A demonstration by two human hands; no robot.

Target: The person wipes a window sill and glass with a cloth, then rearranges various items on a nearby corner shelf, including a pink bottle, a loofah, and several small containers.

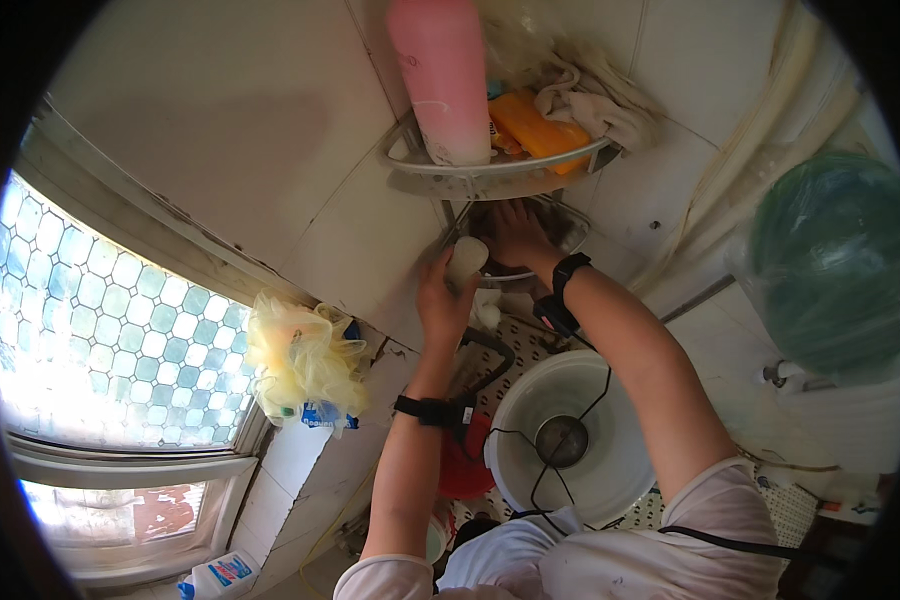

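In my left hand (442, 300) is a whitish, round-ended object (468, 257), held upright beside the lower corner shelf; its exact kind is hard to tell. My right hand (519, 234) reaches into that lower metal shelf (574, 238), fingers spread over its surface. The shadow under the palm hides what lies there. Directly above is an upper metal corner shelf (487, 171). It bears a tall pink bottle (446, 82), an orange packet (544, 131) and a crumpled whitish cloth (592, 105).
Below my arms stands a white plastic bucket (615, 450) with a metal cup (562, 441) inside, cables crossing over it. A red basin (461, 465) is partly under it. Yellowish plastic bags (300, 352) hang left by the patterned window (120, 322). A wrapped green object (832, 262) is at right.
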